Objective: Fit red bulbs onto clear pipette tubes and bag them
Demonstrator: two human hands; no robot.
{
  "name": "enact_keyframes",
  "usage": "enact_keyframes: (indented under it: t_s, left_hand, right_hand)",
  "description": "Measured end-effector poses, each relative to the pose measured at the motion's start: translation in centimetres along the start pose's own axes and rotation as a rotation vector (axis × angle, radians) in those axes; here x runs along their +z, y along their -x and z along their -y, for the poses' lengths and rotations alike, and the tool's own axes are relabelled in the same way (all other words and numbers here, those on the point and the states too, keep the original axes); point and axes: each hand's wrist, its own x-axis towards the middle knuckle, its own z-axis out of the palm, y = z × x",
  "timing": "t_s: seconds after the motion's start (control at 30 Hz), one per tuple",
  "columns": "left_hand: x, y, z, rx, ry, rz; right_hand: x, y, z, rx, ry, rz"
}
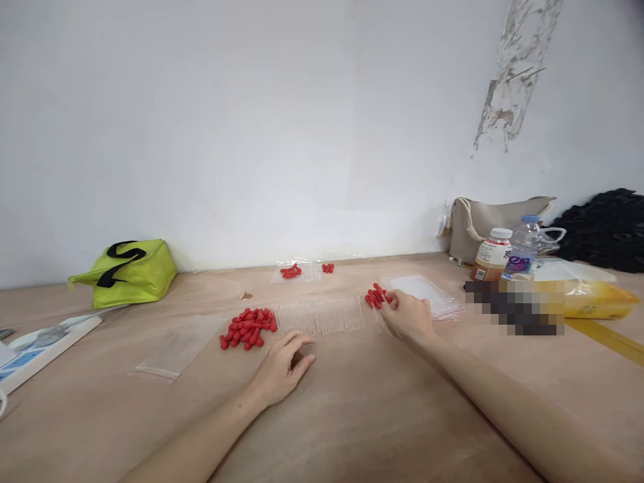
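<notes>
My left hand (286, 367) rests on the table with its fingers curved and apart, holding nothing. Just beyond its fingertips lies a row of thin clear tubes (322, 316), side by side. A heap of red rubber bulbs (247, 327) sits left of that row. To the right, my right hand (406, 312) is closed in a pinch at a small pile of red-bulbed droppers (375, 296). It seems to grip one dropper, mostly hidden by the fingers. A stack of clear zip bags (420, 294) lies behind this hand.
A flat zip bag (176, 345) lies left of the bulbs. Near the wall is a clear bag (312, 272) with red bulbs and tubes. A lime-green bag (133, 272) and power strip (50, 352) stand left; bottles (492, 255) and a yellow packet (588, 298) stand right.
</notes>
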Motion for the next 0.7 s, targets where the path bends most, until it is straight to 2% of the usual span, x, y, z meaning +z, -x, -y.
enact_keyframes:
  t_s: [0.7]
  left_hand:
    - [-0.2, -0.3, -0.2, 0.022, -0.020, 0.050]
  right_hand:
    - [1.2, 0.1, 0.3, 0.032, 0.069, 0.048]
